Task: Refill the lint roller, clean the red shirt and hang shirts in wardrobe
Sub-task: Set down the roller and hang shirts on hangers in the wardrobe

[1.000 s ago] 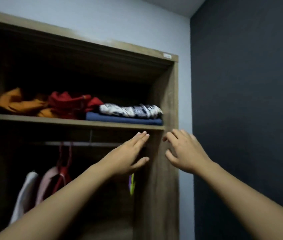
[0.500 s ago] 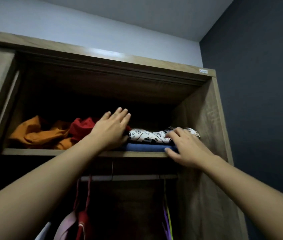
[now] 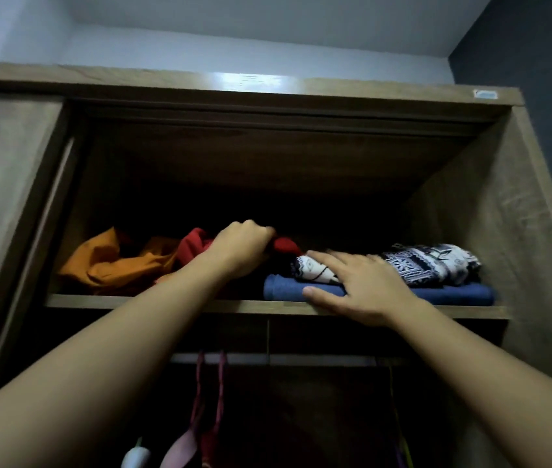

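Sliding door (image 3: 4, 197): wood-grain panel at the far left, covering that side of the wardrobe.
Orange cloth (image 3: 112, 265): crumpled on the left end of the top shelf (image 3: 166, 301), touching the red shirt.
Red shirt (image 3: 193, 246): bunched on the top shelf between the orange cloth and the folded stack, partly hidden by the left hand.
Left hand (image 3: 241, 251): knuckles up, fingers curled down into the red shirt – grasping a fold of it.
Pink hangers (image 3: 185, 445): hooked on the rail (image 3: 318, 360) under the shelf, below the left forearm.
Blue cloth (image 3: 284, 288): folded flat on the shelf, bottom of the stack, just right of the red shirt.
Right hand (image 3: 359, 288): released and flat – straight fingers lie on the patterned cloth, thumb against the blue cloth's front edge.
Patterned cloth (image 3: 430, 265): black and white, folded on top of the blue cloth, reaching toward the wardrobe's right wall (image 3: 490, 231).
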